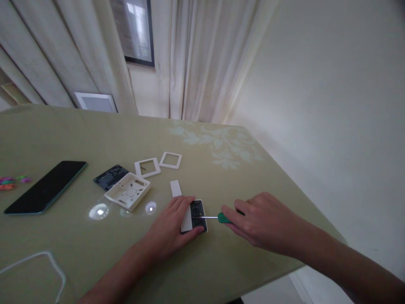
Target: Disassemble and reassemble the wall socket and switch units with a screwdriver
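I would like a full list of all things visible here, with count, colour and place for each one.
table: one, olive green, under everything
phone: one, black, far left
small bits: several, multicoloured, left edge
cable loop: one, white, near left corner
box: one, white, open, left of centre
dark plate: one, nearly black, beside the box
square frames: two, white, behind the box
switch unit: one, white with dark inside, centre front
strip: one, white, behind the switch unit
screwdriver: one, green handle, tip at the switch unit
curtains: cream, behind the table
left hand: bare, holds the switch unit down
right hand: bare, grips the screwdriver
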`<state>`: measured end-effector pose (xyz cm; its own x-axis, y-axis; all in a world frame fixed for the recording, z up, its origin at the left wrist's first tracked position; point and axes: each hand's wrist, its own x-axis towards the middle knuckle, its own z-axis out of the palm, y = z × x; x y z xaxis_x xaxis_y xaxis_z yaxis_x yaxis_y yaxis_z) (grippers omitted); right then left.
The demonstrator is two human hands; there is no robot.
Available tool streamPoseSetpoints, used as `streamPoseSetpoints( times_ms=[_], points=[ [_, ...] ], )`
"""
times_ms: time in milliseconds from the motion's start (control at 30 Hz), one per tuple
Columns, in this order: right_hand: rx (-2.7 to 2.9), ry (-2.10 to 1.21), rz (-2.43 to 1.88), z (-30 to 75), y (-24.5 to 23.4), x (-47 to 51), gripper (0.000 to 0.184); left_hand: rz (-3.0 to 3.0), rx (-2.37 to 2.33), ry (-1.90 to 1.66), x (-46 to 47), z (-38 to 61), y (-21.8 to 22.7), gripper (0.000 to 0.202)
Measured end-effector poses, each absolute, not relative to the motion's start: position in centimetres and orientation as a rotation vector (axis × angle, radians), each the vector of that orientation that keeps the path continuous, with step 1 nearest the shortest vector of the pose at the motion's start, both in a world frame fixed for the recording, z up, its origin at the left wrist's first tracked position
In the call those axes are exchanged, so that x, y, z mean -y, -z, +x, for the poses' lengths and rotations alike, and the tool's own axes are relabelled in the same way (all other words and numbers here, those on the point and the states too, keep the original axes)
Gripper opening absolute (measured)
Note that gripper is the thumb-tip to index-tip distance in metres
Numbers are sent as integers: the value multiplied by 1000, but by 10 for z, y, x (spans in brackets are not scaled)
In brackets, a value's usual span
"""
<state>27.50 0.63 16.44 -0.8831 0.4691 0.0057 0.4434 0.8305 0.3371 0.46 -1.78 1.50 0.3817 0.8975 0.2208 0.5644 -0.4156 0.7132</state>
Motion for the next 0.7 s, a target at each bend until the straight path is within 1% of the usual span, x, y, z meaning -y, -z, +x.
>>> streamPoseSetpoints(
  times_ms=[167,200,300,333,433,533,633,700],
  points=[
    [-2932,-538,710,272,-164,-8,25,2114,-1223,-873,17,5,-16,55],
    [-2928,-557,722,272,-163,-8,23,2115,-1223,-872,17,5,-16,55],
    [-2918,-637,742,270,-161,0,8,2122,-1232,-868,17,6,-13,57],
    [-2922,-662,729,269,-160,3,6,2125,-1236,-871,17,6,-12,58],
    [-2949,-693,664,270,-157,8,13,2130,-1248,-858,17,6,-10,59],
    [-2989,-608,657,280,-149,-3,12,2130,-1257,-843,16,5,-10,58],
    [-3049,-406,701,294,-133,-22,26,2136,-1252,-857,16,5,-11,56],
    [-3100,-262,738,302,-120,-31,32,2140,-1250,-863,16,4,-13,55]
  ],
)
